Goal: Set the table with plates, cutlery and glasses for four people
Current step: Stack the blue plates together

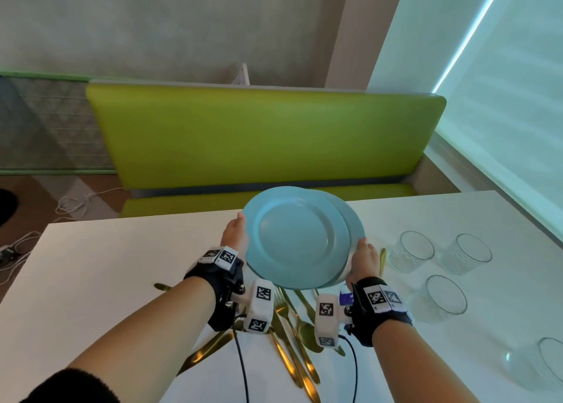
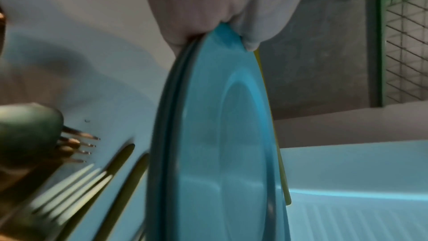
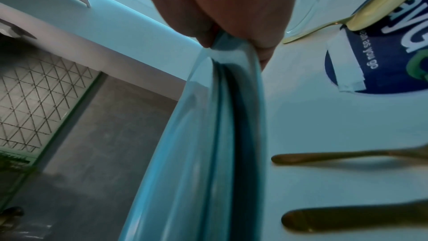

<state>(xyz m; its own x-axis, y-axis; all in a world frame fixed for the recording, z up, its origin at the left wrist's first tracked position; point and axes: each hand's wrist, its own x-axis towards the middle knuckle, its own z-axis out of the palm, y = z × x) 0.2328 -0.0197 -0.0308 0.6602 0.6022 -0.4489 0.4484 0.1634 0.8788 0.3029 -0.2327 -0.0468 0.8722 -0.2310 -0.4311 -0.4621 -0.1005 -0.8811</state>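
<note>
A small stack of light blue plates [image 1: 297,238] hangs above the white table [image 1: 122,265], the lower ones slid a little to the right. My left hand [image 1: 234,235] grips the stack's left rim, thumb on top [image 2: 250,30]. My right hand [image 1: 364,258] grips its right rim [image 3: 222,56]. Both wrist views show the plates [image 2: 220,135] edge-on. Gold cutlery [image 1: 292,335], forks, spoons and knives, lies heaped on the table beneath my wrists. Several clear glasses [image 1: 412,252] stand on the table to the right.
A lime green bench [image 1: 259,137] runs along the table's far side. Another clear glass [image 1: 548,363] lies near the right edge. A round blue printed label [image 3: 382,61] sits on the table by a gold spoon [image 3: 361,12]. White cables [image 1: 76,201] trail on the floor at left.
</note>
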